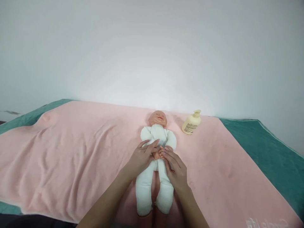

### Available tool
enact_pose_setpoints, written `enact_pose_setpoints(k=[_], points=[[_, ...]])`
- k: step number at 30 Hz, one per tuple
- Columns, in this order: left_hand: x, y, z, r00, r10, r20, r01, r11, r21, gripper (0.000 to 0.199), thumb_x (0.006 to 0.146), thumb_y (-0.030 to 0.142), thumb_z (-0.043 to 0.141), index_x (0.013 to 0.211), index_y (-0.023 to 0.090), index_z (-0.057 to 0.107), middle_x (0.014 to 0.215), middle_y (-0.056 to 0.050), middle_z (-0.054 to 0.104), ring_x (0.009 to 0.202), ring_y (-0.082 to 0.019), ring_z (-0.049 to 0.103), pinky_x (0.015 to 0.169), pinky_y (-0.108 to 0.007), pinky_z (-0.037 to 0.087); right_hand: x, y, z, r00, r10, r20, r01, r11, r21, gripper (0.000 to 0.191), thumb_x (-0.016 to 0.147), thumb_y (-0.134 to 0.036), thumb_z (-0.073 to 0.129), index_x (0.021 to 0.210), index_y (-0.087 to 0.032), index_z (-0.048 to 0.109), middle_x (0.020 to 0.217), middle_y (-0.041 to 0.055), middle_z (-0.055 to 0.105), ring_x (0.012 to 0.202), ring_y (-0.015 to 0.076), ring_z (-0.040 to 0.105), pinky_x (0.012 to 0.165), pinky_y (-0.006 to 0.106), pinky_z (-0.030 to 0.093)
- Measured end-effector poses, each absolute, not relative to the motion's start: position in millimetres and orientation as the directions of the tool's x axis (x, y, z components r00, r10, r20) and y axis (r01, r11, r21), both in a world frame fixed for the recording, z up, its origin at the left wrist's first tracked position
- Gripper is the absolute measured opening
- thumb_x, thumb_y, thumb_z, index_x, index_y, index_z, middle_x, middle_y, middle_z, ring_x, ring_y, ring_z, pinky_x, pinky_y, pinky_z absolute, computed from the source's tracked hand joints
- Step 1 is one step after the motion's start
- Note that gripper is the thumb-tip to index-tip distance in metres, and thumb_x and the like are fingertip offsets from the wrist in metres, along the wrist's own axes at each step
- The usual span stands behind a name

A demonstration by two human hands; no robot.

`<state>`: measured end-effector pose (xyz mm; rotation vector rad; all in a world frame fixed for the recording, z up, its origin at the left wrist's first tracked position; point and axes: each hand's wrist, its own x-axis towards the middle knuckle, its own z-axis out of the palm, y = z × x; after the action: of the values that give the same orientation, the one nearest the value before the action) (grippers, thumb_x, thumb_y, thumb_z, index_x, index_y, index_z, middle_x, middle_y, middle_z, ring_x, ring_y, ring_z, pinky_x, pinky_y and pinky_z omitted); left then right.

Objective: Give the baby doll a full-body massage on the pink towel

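A baby doll in a white suit lies on its back, its head toward the wall and its legs toward me. The doll's small hands meet over its belly. My left hand is on the left side, thumb and fingers closed around one doll hand, with some fingers reaching over the belly. From the right, my right hand has its fingertips and thumb around the other doll hand. Exactly where my fingertips touch is partly hidden.
A pale yellow pump bottle stands right of the doll's head. Beneath everything is a wrinkled pink blanket, over a green cloth that shows at both sides. A white wall rises behind.
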<state>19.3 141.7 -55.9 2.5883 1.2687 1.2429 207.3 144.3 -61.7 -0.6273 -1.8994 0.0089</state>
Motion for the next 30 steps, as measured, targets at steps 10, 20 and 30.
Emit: enact_pose_setpoints(k=[10,20,30], points=[[20.9,139.6,-57.9,0.315,0.627,0.713,0.663,-0.682,0.307,0.053,0.096,0.023,0.048,0.144,0.02,0.025,0.122,-0.005,0.066,0.114,-0.014,0.061,0.112,-0.04,0.038,203.0,140.7,-65.4,-0.176,0.471,0.864,0.46,0.816,-0.351,0.044,0.086,-0.003,0.058,0.122,-0.027,0.062,0.116,0.006,0.065,0.106,0.0202,0.066,0.092,0.037,0.059],[18.5,138.0,-58.9,0.293,0.665,0.687,0.639,-0.671,0.377,0.037,0.095,0.02,0.047,0.131,0.018,0.042,0.108,-0.003,0.072,0.105,-0.016,0.067,0.117,-0.047,0.028,203.1,142.0,-64.0,-0.257,0.457,0.851,0.437,0.841,-0.32,0.046,0.086,0.0,0.054,0.125,-0.025,0.059,0.115,0.0058,0.068,0.109,0.0202,0.064,0.095,0.042,0.057],[17.5,139.7,-60.3,0.248,0.622,0.743,0.646,-0.678,0.353,0.029,0.094,0.025,0.053,0.123,0.022,0.052,0.111,-0.004,0.071,0.101,-0.016,0.068,0.112,-0.047,0.035,203.4,143.8,-67.8,-0.236,0.467,0.852,0.42,0.84,-0.344,0.039,0.086,-0.002,0.055,0.115,-0.026,0.064,0.111,0.0048,0.069,0.106,0.0195,0.065,0.095,0.043,0.057]])
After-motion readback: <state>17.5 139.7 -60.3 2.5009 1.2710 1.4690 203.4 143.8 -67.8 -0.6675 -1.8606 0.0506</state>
